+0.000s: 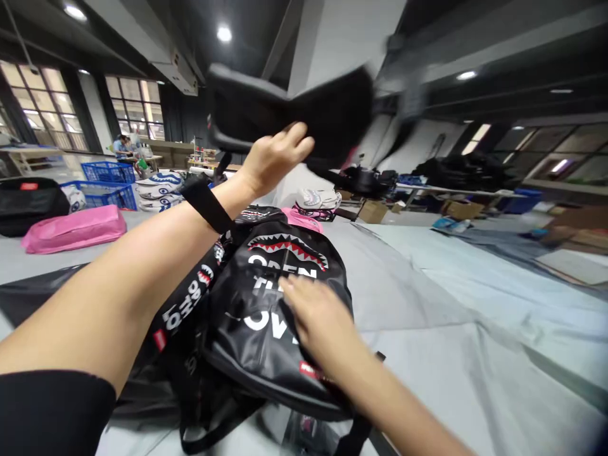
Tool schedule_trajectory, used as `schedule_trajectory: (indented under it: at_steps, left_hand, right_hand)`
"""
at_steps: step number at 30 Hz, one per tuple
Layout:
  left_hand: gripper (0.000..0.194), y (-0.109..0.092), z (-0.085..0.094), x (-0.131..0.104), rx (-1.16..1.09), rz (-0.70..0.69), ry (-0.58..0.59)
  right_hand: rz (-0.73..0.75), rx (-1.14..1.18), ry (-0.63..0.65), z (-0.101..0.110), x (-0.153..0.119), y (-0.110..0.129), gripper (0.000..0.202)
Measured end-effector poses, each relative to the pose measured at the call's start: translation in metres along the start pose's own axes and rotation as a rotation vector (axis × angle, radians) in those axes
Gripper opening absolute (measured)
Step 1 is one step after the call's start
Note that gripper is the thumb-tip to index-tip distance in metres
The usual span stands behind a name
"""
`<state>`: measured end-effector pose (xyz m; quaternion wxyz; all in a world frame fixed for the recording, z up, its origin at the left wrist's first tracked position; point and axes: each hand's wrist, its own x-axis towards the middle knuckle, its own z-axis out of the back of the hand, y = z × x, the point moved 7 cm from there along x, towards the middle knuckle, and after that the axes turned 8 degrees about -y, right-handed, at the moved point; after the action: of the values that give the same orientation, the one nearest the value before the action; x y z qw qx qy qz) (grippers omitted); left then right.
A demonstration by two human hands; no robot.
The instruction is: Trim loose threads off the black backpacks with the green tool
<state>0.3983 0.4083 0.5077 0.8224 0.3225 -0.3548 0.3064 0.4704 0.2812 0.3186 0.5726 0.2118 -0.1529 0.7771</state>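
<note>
Raised in front of me, my left hand is closed on the edge of a black bag, which is blurred by motion with its straps swinging out to the right. Below it lies a black backpack with white lettering and a red-and-white shark-mouth print. Over the lettering of that backpack is my right hand, its fingers stretched out and slightly blurred; whether they touch the surface I cannot tell. Another printed black backpack lies against its left side, partly behind my left forearm.
A pink bag and a black bag sit on the grey-covered table at left. Blue baskets and white printed bags stand beyond. A person sits far back. Cardboard boxes are behind.
</note>
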Motion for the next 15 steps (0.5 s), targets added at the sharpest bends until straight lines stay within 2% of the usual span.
schedule_trajectory:
  at_steps: [2, 4, 5, 7, 10, 13, 15]
  left_hand:
    - [0.049, 0.008, -0.081, -0.012, 0.047, 0.102, 0.240]
    - [0.038, 0.006, -0.149, -0.037, 0.083, 0.124, 0.405]
    - [0.032, 0.005, -0.178, -0.051, 0.096, 0.123, 0.476]
    - [0.024, 0.006, -0.226, -0.076, 0.121, 0.115, 0.582]
    - [0.033, 0.016, -0.271, -0.094, 0.157, 0.115, 0.647]
    - [0.030, 0.028, -0.293, -0.097, 0.167, 0.121, 0.659]
    - [0.031, 0.033, -0.296, -0.097, 0.156, 0.117, 0.677]
  right_hand:
    - [-0.006, -0.077, 0.098, -0.038, -0.039, -0.001, 0.070]
    - [-0.045, -0.041, 0.180, -0.066, -0.063, -0.003, 0.071]
    - [-0.060, 0.005, 0.228, -0.077, -0.067, -0.005, 0.070]
    - [-0.077, 0.099, 0.329, -0.094, -0.066, -0.012, 0.070]
    - [-0.084, 0.157, 0.395, -0.111, -0.060, -0.024, 0.074]
    - [-0.078, 0.079, 0.224, -0.116, -0.062, -0.026, 0.067]
    - [-0.063, 0.007, 0.081, -0.116, -0.071, -0.024, 0.062]
